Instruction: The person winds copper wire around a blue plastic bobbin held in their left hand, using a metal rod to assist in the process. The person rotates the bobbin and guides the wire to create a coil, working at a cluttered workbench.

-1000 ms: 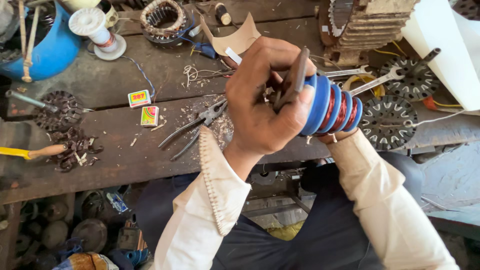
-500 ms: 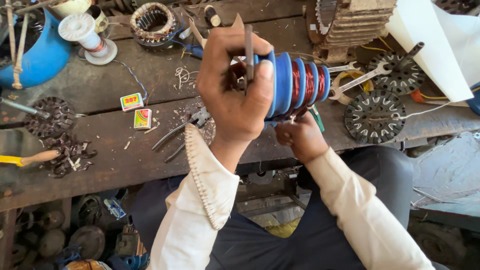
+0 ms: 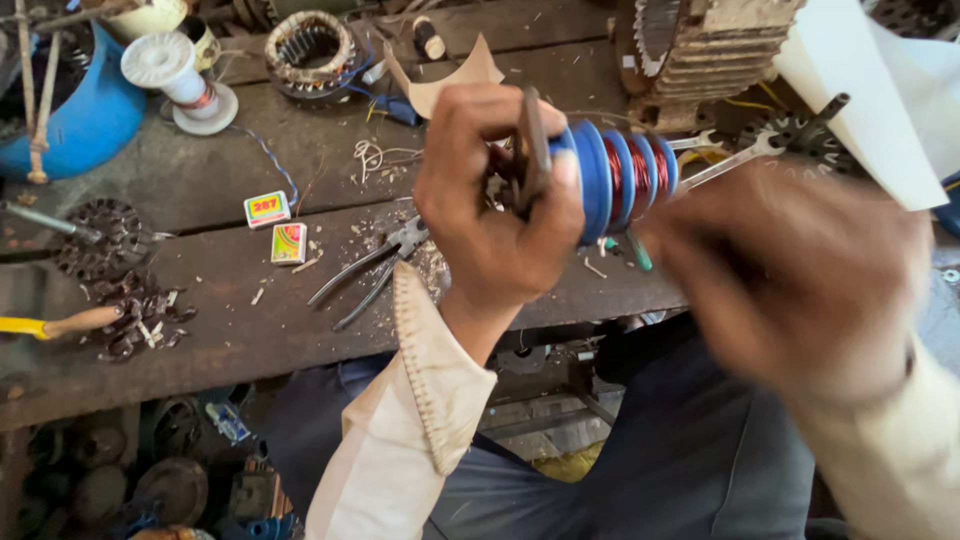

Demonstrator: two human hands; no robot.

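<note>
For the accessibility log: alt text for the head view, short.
Left hand grips a blue ribbed former wound with copper wire above a cluttered wooden workbench. Right hand is blurred beside it; pliers lie below.

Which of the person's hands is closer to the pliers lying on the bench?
Left. The left hand is raised just right of the pliers, gripping the blue spool; the blurred right hand is much farther right.

pliers (image 3: 372, 268) beside two matchboxes (image 3: 279, 226) (white spool (image 3: 172, 70) behind).

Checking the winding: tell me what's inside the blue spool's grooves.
Reddish copper wire fills the grooves of the blue spool. The left hand covers its near end; the blurred right hand hides nothing of it.
</note>
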